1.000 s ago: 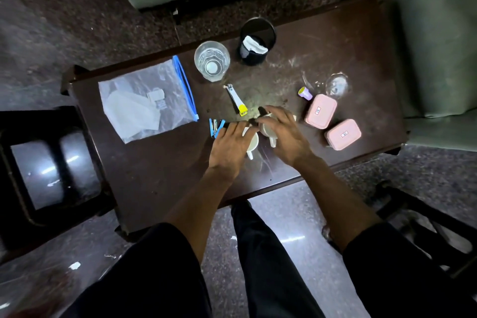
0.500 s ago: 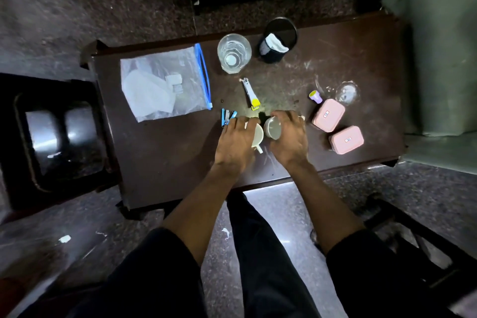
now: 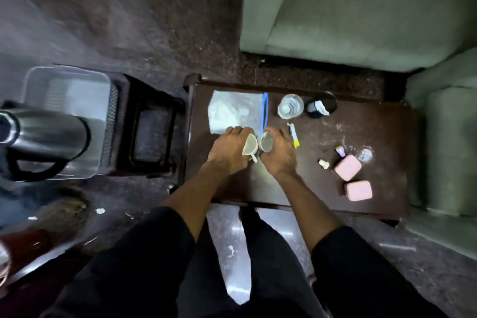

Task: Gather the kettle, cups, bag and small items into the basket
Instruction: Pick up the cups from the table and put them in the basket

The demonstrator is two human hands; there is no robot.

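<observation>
Left of both hands, well apart, the steel kettle (image 3: 46, 139) stands in the clear basket (image 3: 67, 80). Beyond the grip lies the zip bag (image 3: 233, 111) on the dark table (image 3: 361, 137). Left hand (image 3: 228, 151) curls round 1 tilted cup (image 3: 249, 144); right hand (image 3: 280, 156) grips the other cup (image 3: 266, 142), rims almost touching. Right of them lies a nail clipper (image 3: 294, 134).

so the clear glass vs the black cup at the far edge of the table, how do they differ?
The clear glass is see-through and looks empty; the black cup is opaque, with something white stuck in it. The glass stands nearer the plastic bag, the black cup on its other side, towards the sofa. Both stand on the table, mouth up, near its far edge, and neither hand touches them.
</observation>
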